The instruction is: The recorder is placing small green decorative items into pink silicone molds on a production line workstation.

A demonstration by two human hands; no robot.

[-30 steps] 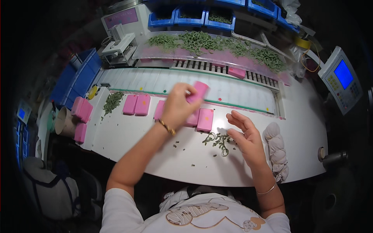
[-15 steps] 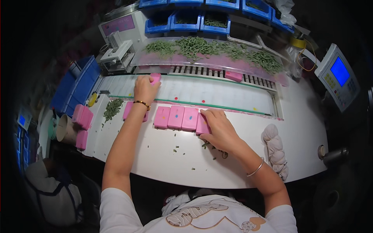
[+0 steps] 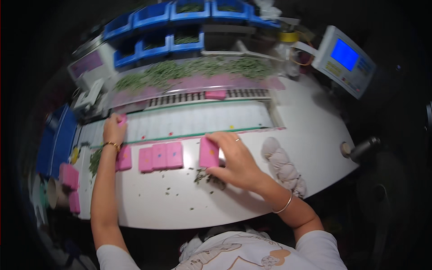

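Note:
My left hand (image 3: 114,130) is closed round a small pink box (image 3: 122,119) at the left of the white conveyor belt (image 3: 198,118); the fingers hide much of that box. In my right hand (image 3: 236,162) is another pink box (image 3: 208,152) with a yellow dot on top, gripped between thumb and fingers over the white table. To its left, a row of three pink boxes (image 3: 160,157) stands side by side, with a gap between them and the held one. Beside my left wrist lies one more pink box (image 3: 125,158), partly covered by the arm.
Cut green pieces (image 3: 213,179) lie scattered near my right hand. Behind the belt, a clear tray (image 3: 180,85) bears a heap of green pieces, below blue bins (image 3: 186,38). A scale display (image 3: 344,54) stands right. Rolled beige cloth (image 3: 283,164) lies on the table (image 3: 153,209).
The whole view has swung to the right. My right hand has drawn its pink box away from the row, opening a gap. My left hand still grips its box over the belt.

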